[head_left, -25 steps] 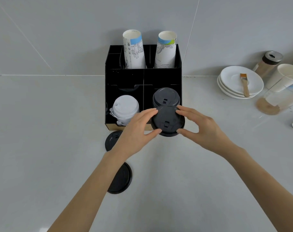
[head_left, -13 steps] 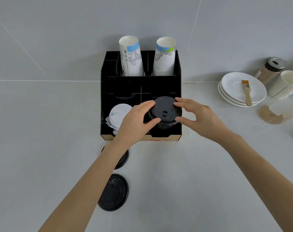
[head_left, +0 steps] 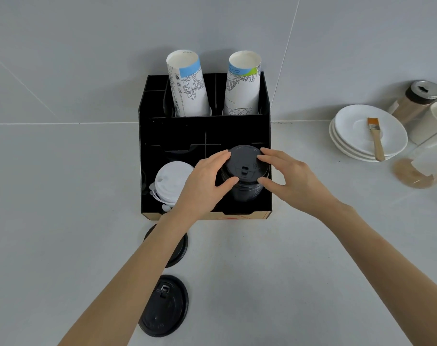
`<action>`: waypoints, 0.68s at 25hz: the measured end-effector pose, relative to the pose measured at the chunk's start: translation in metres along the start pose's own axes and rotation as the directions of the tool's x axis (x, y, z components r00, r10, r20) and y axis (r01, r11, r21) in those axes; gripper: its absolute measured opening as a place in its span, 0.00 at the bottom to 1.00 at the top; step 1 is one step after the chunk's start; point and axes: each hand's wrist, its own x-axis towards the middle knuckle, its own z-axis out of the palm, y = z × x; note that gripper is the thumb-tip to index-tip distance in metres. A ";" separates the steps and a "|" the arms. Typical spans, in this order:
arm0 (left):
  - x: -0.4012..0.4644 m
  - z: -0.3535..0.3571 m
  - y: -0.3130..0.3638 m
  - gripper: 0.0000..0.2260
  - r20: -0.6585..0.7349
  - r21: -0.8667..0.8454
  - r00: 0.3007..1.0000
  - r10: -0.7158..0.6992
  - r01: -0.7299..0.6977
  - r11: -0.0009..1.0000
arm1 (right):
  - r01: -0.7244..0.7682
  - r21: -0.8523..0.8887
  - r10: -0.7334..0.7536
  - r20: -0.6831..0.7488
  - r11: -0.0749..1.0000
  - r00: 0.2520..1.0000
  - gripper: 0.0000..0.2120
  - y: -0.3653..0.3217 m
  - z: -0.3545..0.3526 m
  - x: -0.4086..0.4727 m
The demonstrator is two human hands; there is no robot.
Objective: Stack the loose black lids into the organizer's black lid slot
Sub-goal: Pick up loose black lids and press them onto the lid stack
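A black organizer stands against the wall. Its front right slot holds a stack of black lids. The top black lid sits on that stack, gripped at its rim by my left hand on the left and my right hand on the right. Two loose black lids lie on the counter in front: one partly hidden under my left forearm, another nearer to me. White lids fill the front left slot.
Two paper cup stacks stand in the organizer's back slots. At the right are stacked white plates with a brush, a shaker jar, a white cup and a clear container.
Both hands carried the black lid from in front of the organizer up onto the black stack in the right slot and still hold it there. The camera shifted, revealing the counter lids lower.
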 end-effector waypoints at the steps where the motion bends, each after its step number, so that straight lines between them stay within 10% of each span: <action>1: 0.001 0.001 -0.001 0.24 0.007 -0.002 1.000 -0.003 0.003 1.000 | -0.013 0.006 0.013 0.001 1.000 1.000 0.22 0.000 0.001 -0.001; 17: -0.003 0.004 -0.004 0.21 0.003 -0.042 1.000 -0.011 0.011 0.999 | -0.015 0.013 0.015 -0.031 1.000 0.999 0.21 -0.006 0.013 -0.003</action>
